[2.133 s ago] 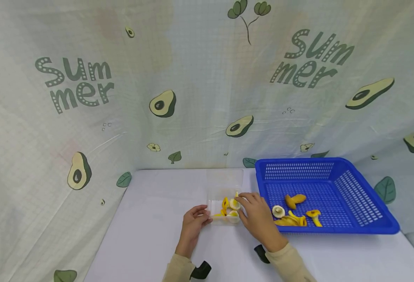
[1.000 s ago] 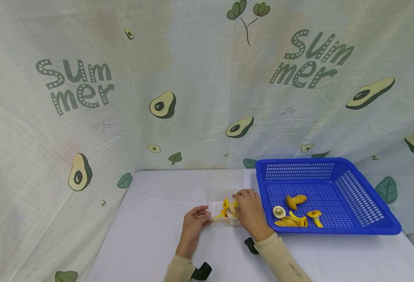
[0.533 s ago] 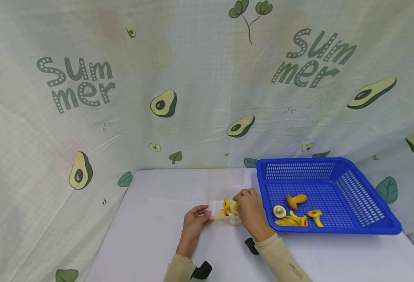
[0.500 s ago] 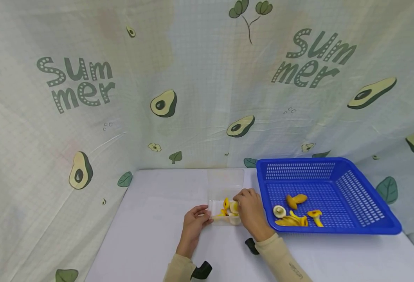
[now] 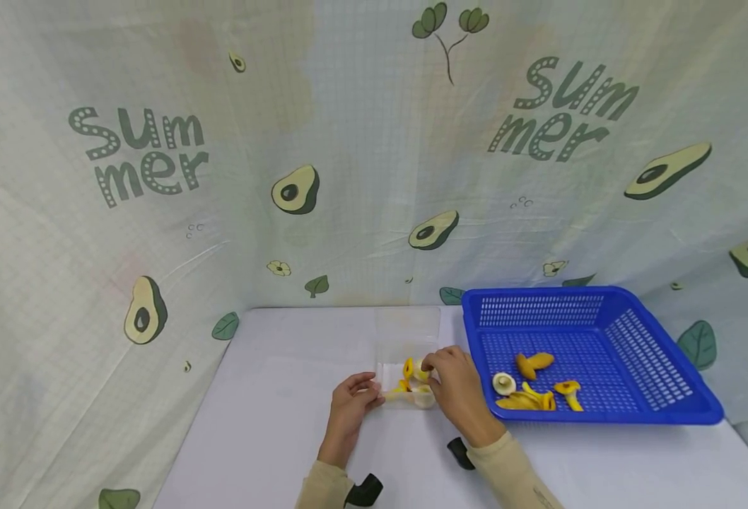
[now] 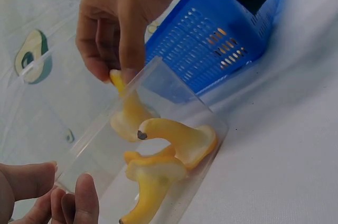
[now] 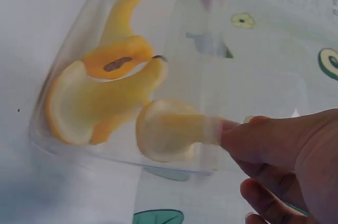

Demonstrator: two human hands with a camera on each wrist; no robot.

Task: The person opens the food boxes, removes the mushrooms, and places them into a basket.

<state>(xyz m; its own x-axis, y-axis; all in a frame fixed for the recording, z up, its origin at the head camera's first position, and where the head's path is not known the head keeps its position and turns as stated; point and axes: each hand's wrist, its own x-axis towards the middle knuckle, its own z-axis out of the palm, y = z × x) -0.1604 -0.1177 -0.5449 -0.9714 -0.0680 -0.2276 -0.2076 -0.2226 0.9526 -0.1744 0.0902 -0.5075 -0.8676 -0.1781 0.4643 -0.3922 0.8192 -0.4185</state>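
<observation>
A clear plastic box [image 6: 79,152] stands on the table, its lid [image 5: 407,324] laid back behind it. Several yellow mushrooms [image 6: 177,139] with pale undersides lie inside. At the box's left front corner my left hand [image 5: 351,410] holds the rim between thumb and fingers. My right hand [image 5: 459,389] reaches over the right side and pinches the stem of one mushroom [image 7: 166,131] between thumb and fingers. That mushroom's cap is down inside the box, seen through the clear wall in the right wrist view.
A blue plastic basket [image 5: 654,413] stands to the right of the box. Several more yellow mushrooms [image 5: 533,364] lie in its left part, one with its white underside up. White cloth covers the table [image 5: 285,375]; a printed curtain [image 5: 361,141] hangs behind.
My right hand went further over the box with the mushroom, lowering it among the others, then drew slightly back to the right. The left hand stayed at its corner.
</observation>
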